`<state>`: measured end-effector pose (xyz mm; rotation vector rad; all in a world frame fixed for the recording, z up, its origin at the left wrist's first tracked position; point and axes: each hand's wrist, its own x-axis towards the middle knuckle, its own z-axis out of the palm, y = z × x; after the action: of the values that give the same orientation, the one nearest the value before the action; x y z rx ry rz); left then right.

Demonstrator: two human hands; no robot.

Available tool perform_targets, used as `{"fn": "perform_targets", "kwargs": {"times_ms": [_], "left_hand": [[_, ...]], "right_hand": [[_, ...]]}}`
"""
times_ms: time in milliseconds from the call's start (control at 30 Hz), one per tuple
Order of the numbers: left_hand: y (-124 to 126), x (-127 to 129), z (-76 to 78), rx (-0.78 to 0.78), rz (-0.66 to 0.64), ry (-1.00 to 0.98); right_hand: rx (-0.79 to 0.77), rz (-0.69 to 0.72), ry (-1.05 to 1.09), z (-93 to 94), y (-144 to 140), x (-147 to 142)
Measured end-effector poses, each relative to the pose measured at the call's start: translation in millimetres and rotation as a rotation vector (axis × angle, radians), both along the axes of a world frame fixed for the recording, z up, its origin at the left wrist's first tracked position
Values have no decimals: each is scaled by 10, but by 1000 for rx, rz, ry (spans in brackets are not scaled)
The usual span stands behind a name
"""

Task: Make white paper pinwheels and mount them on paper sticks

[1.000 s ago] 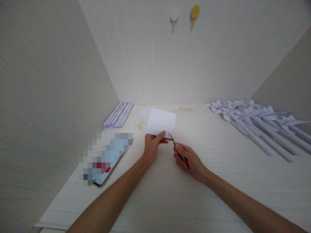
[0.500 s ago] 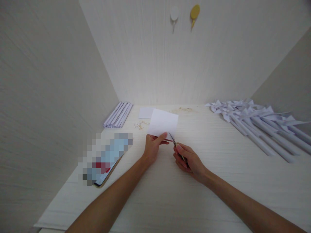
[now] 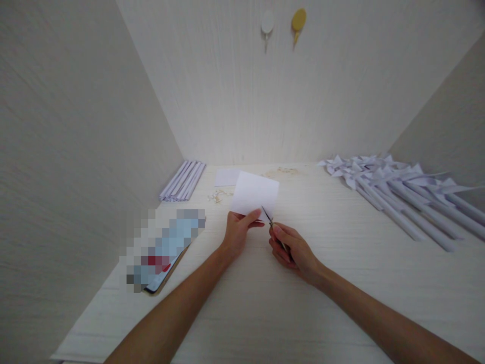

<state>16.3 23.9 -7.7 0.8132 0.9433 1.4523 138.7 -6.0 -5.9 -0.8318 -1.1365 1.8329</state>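
My left hand (image 3: pixel 239 231) pinches the near edge of a white square sheet of paper (image 3: pixel 255 192), thumb on top and fingers underneath. The sheet is held up off the table. In my right hand (image 3: pixel 293 250) is a pair of scissors (image 3: pixel 270 218), its handles mostly hidden by my fingers. The blades lie at the sheet's near right corner, pointing up and left close to my left thumb. Whether they are cutting through the paper I cannot tell.
Rolled paper tubes (image 3: pixel 183 181) lie back left, beside another paper sheet (image 3: pixel 226 177) and small pale bits (image 3: pixel 217 196). A phone (image 3: pixel 170 253), partly blurred out, lies on the left. Paper pinwheels (image 3: pixel 401 192) on tube sticks fill the right. Two hooks, white (image 3: pixel 267 23) and yellow (image 3: pixel 299 20), hang on the back wall.
The scissor blades look slightly more closed than before. Both hands keep their holds in nearly the same place, and the view has shifted a little.
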Motion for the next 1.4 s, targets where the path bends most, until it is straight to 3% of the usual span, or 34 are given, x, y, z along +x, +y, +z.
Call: {"fn": "perform_targets", "kwargs": {"times_ms": [1400], "left_hand": [[-32, 24, -12, 10, -65, 19]], "right_hand": [[23, -36, 43, -26, -6, 11]]}}
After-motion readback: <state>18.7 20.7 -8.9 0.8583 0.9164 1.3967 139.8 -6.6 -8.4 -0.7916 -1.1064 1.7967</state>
